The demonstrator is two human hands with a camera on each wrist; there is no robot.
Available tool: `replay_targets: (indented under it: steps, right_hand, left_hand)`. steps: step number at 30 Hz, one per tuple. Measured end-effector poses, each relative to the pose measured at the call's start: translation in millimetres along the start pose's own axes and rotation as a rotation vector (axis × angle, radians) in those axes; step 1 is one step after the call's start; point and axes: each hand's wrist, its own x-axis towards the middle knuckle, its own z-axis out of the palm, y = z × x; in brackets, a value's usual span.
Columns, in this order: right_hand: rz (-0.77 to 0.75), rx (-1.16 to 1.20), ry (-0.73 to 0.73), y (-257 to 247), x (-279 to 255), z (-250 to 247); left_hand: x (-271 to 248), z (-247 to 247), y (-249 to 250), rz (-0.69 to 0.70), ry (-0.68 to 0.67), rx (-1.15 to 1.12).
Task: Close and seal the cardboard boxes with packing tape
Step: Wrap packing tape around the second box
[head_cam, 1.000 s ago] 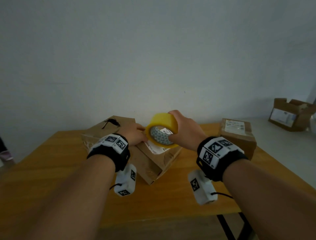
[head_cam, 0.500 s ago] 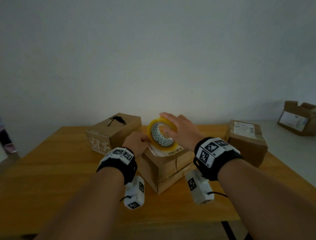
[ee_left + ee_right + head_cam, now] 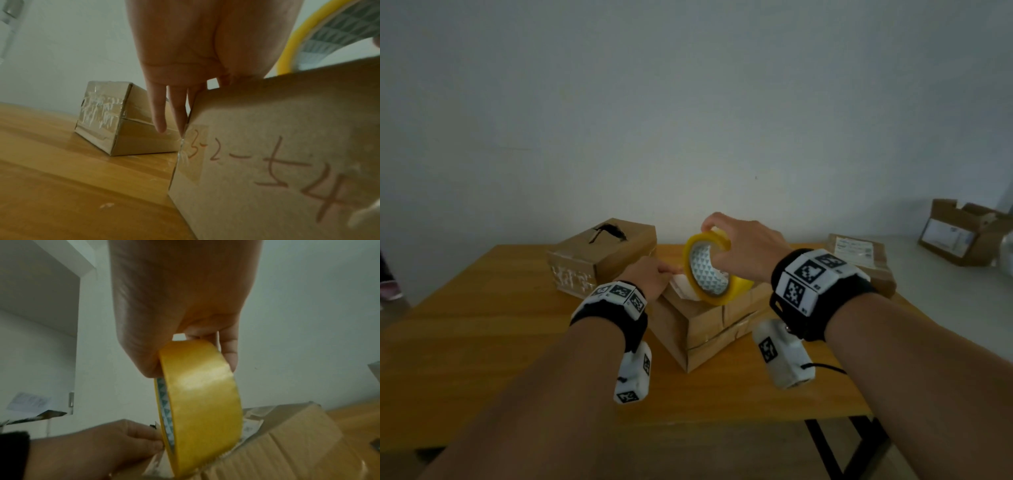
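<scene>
A closed cardboard box [image 3: 709, 329] with a white label sits mid-table. My right hand [image 3: 736, 246] grips a yellow tape roll [image 3: 707, 274] from above, thumb on one side and fingers on the other. The roll stands on edge on the box top. In the right wrist view, the roll [image 3: 201, 402] touches the box [image 3: 298, 443]. My left hand [image 3: 661, 274] rests on the box's left top edge, with a finger touching the foot of the roll. In the left wrist view its other fingers [image 3: 158, 113] hang straight beside the box [image 3: 277, 146]. The tape end is hidden.
A taped box [image 3: 602, 257] with a torn top lies behind and to the left on the wooden table [image 3: 482, 325]. A labelled box [image 3: 863, 260] sits at the table's right edge. An open box [image 3: 962, 233] stands on a white surface far right. The wall is close behind.
My right hand has tipped the roll more upright on the box and now grips it from above. My left hand has stayed at the box's left top edge by the roll.
</scene>
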Motion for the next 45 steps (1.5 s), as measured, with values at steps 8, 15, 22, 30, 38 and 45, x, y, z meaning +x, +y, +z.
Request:
replay_targets:
  steps: [8,15,22,30,38,45]
  right_hand:
    - [0.0,-0.064,-0.088,1,-20,-24]
    - [0.074,-0.148,-0.239,3,-27,-28]
    - [0.051,-0.292,-0.481,12,-37,-14]
    - [0.021,-0.31,-0.469,19,-36,-2]
    - [0.032,-0.231,-0.451,26,-34,1]
    - [0.009,-0.249,-0.465,28,-30,3]
  left_hand:
    - [-2,0,3,-0.001,0.015,0.012]
    - [-4,1,6,0.031,0.015,-0.007]
    - [-6,1,7,0.036,0.014,-0.038]
    - [-1,3,24,-0.028,0.08,0.15]
    - [4,17,54,-0.151,0.024,0.316]
    - [-2,25,42,-0.167,-0.076,0.311]
